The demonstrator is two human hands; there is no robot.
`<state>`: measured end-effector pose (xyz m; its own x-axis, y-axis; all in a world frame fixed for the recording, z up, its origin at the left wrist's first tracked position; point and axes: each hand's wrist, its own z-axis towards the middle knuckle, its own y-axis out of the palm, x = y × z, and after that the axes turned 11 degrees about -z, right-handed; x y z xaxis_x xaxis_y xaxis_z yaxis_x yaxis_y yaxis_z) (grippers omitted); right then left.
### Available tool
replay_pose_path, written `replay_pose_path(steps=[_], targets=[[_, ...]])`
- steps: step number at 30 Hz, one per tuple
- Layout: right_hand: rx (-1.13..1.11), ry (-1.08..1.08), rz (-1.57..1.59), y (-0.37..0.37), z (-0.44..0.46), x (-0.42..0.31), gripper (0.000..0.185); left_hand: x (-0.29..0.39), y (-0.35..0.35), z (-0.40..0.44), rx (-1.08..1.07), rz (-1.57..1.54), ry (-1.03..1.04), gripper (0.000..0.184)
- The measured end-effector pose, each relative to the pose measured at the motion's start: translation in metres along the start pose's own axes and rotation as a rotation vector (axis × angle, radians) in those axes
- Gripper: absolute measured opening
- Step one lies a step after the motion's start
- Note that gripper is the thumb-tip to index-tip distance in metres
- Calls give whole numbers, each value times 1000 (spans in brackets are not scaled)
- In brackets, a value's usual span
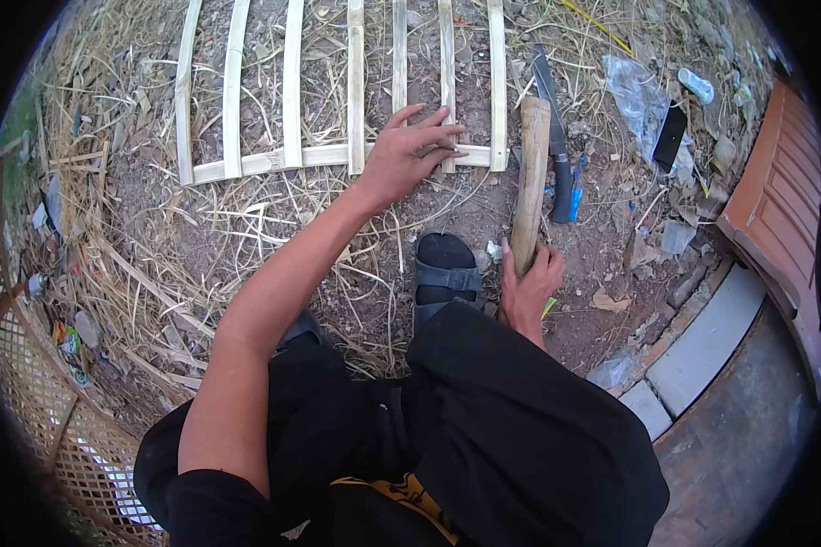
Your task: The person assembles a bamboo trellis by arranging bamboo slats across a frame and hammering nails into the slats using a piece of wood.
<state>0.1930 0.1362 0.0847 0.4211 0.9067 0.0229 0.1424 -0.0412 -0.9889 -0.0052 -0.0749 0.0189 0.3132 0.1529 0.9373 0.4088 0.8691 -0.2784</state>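
Note:
A frame of pale wooden slats lies on the ground, its long slats crossing over a crosspiece at the near end. My left hand is over that crosspiece, fingers apart and stretched to the right near two of the slats. Whether a small thing sits at its fingertips, I cannot make out. Wrapped round the lower end of a thick wooden stick is my right hand. The stick points away from me, just right of the frame. Beside it lies a large knife with a dark handle.
Straw and wood shavings litter the dirt. To the right are a clear plastic bag, a black phone-like slab and a white can. A reddish-brown panel leans over pale blocks; woven lattice stands at left.

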Motion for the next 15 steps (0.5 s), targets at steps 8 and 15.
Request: replay_pose_path(steps=[8,15], targets=[[-135,31,496,-33,-11,-8,56,-4,1,-1,-5,16,28,12],[-290,-195,390,-30,-38,10,60,-11,3,-3,49,70,54,35]])
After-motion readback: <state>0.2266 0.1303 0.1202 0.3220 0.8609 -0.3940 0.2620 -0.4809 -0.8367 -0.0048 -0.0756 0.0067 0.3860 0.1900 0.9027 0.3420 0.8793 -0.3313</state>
